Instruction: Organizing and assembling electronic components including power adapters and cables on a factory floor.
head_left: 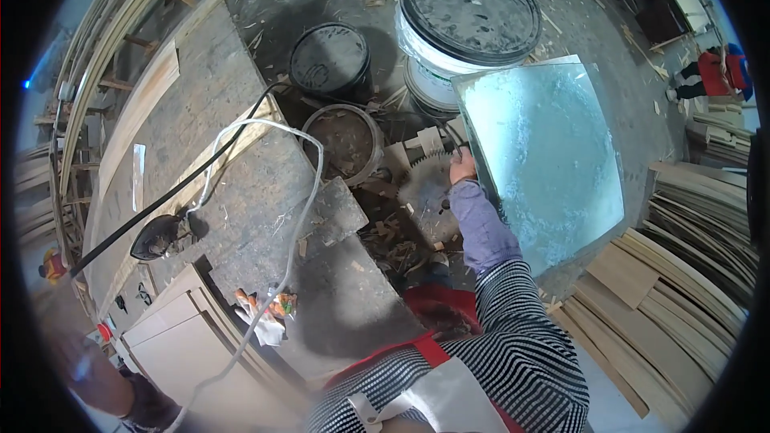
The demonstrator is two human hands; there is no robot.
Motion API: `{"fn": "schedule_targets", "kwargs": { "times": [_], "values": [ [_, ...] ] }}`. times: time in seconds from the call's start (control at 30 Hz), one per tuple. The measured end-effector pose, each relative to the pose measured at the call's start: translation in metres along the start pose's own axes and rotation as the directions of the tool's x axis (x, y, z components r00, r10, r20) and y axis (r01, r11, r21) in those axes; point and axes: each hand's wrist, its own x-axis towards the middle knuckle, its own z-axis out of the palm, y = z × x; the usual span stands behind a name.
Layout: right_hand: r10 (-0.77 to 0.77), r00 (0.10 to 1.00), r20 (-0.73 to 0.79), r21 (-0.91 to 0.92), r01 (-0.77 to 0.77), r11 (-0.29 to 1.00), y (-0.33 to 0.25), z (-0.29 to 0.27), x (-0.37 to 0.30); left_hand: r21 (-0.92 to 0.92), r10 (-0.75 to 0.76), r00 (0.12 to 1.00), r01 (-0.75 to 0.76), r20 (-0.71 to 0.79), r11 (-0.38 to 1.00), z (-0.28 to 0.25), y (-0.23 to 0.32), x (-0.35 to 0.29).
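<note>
My right hand (463, 167) is closed beside the left edge of a dusty, glass-like panel (553, 160). A dark, thin piece shows just above its fingers, but what they grip is not plain. Below and left of it is a toothed circular saw blade (425, 196), partly hidden. My left hand (92, 377) is at the lower left, smeared by motion, its fingers unclear. On the grey worktop (249, 216) lies a dark, pointed, iron-shaped tool (159, 236). A black cable (184, 184) and a pale cord (309, 208) run across the worktop.
Beyond the worktop stand a black lidded bucket (330, 60), a large white tub (469, 16) with a black lid, and an open round container (345, 140). Wood strips (682, 281) are stacked at right. A crumpled printed cloth or glove (266, 313) lies near. Another person (714, 72) is far right.
</note>
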Motion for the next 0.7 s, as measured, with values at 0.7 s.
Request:
{"fn": "schedule_targets", "kwargs": {
  "times": [0.7],
  "values": [
    [-0.407, 0.908, -0.099, -0.013, 0.408, 0.913, -0.030, -0.129, -0.243, 0.564, -0.626, 0.576, 0.316, 0.526, 0.763, 0.112, -0.077, -0.190]
  ]
}}
